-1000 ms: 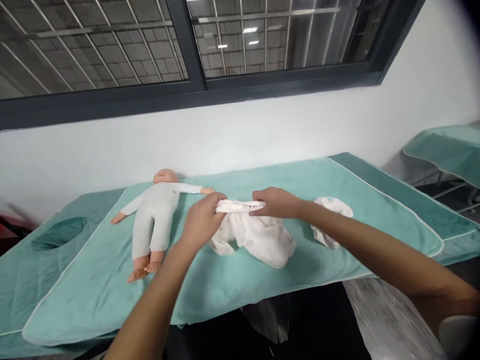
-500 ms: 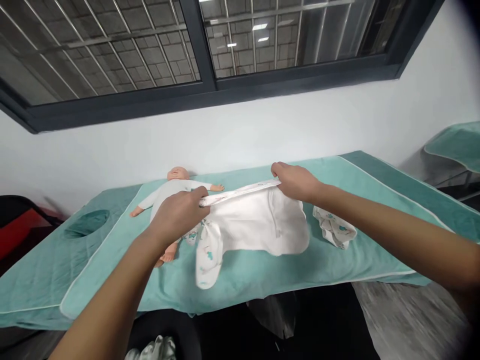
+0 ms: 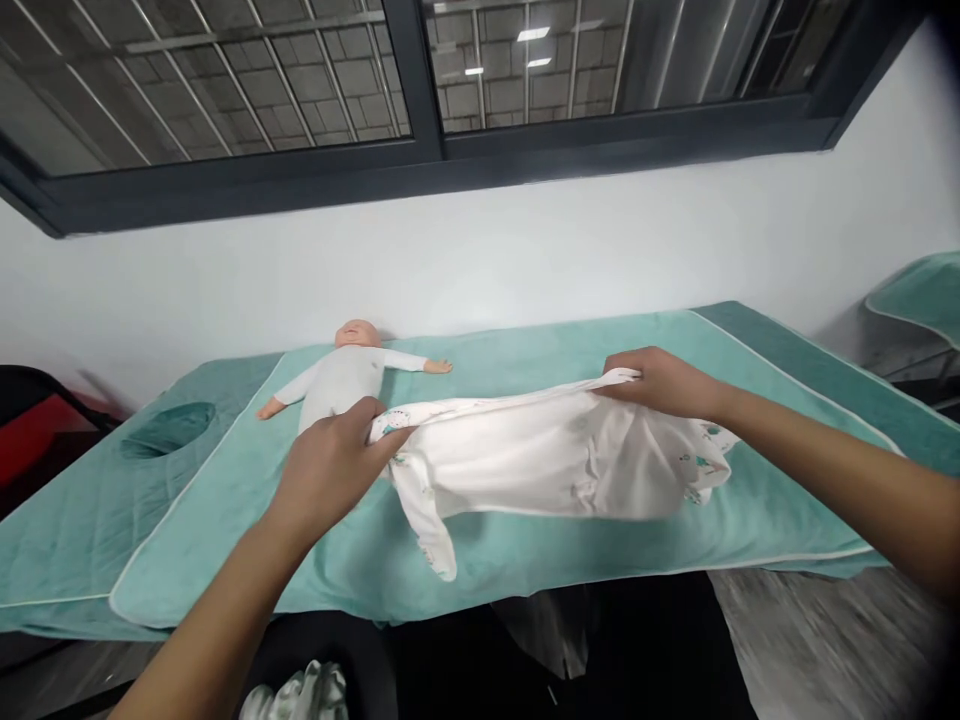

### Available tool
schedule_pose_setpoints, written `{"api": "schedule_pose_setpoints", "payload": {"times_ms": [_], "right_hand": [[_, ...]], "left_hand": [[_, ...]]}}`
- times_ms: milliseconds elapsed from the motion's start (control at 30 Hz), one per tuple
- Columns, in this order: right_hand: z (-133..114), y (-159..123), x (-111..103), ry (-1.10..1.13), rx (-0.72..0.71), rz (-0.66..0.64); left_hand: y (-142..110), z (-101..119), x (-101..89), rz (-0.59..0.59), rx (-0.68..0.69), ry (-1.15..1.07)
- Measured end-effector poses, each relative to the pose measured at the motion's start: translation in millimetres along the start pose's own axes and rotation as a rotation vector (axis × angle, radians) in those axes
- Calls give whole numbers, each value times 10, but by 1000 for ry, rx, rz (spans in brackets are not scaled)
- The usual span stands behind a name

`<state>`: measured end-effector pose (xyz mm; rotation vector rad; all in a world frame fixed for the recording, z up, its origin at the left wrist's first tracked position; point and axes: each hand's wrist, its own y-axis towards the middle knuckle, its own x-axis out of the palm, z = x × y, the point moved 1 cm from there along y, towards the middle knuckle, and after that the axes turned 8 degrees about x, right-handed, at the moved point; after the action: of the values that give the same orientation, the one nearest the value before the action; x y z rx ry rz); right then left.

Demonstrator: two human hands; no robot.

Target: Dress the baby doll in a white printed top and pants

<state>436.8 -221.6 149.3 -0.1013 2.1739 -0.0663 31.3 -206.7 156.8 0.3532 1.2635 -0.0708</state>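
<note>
A white baby onesie (image 3: pixel 517 455) with a small teal print is stretched between my two hands above the bed. My left hand (image 3: pixel 337 460) pinches its left end, where a printed sleeve (image 3: pixel 427 520) hangs down. My right hand (image 3: pixel 660 382) is closed on the upper edge farther right. The cloth sags in folds below that hand. Printed fabric (image 3: pixel 703 462) shows at its right end; I cannot tell whether it is part of the onesie or a separate piece behind it. A baby doll (image 3: pixel 345 380) in white lies on its back at the left, its legs hidden behind my left hand.
A teal cover (image 3: pixel 525 350) lies over the bed (image 3: pixel 67 540), which has an oval hole (image 3: pixel 169 430) at its left end. Behind stands a white wall (image 3: pixel 487 260) under a dark-framed window (image 3: pixel 442 150). Crumpled pale cloth (image 3: pixel 300 695) sits below the front edge.
My right hand has moved right and slightly down, and my left hand slightly left and down. The onesie is now spread longer between them. The view has shifted slightly.
</note>
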Motion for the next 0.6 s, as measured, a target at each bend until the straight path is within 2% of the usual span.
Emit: {"api": "schedule_pose_setpoints", "payload": {"times_ms": [100, 167, 267, 433, 600], "right_hand": [[86, -29, 21, 169, 39, -70], [175, 27, 102, 143, 75, -116], [337, 231, 284, 8, 82, -97], [494, 882, 573, -250, 101, -63], [567, 1706, 864, -423, 179, 3]], "left_hand": [[24, 2, 56, -91, 5, -120], [85, -33, 139, -204, 8, -226], [265, -155, 358, -324, 23, -361], [862, -418, 924, -283, 29, -281], [1501, -633, 1645, -147, -168, -69]]}}
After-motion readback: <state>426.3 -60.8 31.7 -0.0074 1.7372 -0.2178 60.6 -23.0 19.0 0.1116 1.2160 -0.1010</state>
